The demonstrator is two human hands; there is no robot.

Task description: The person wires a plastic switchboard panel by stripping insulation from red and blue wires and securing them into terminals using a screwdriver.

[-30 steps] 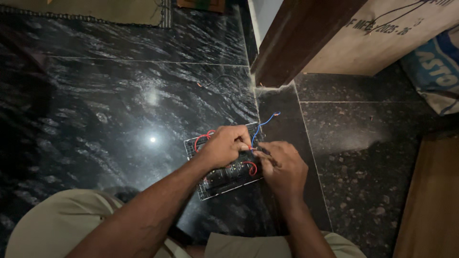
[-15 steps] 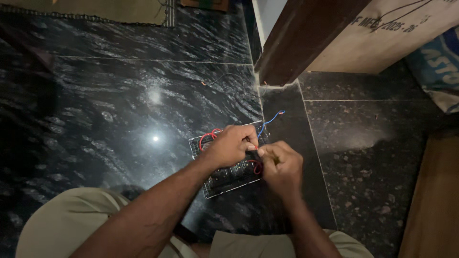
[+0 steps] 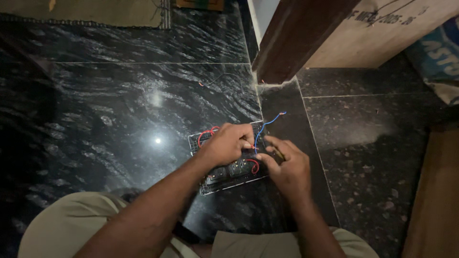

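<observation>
A room in a home, seemingly under fitting work: a polished black speckled stone tile floor (image 3: 119,119), a dark wooden door post (image 3: 296,38), a woven mat (image 3: 95,12) along the floor's far edge, and a cardboard box (image 3: 382,33) beside a blue sack (image 3: 437,57).
</observation>
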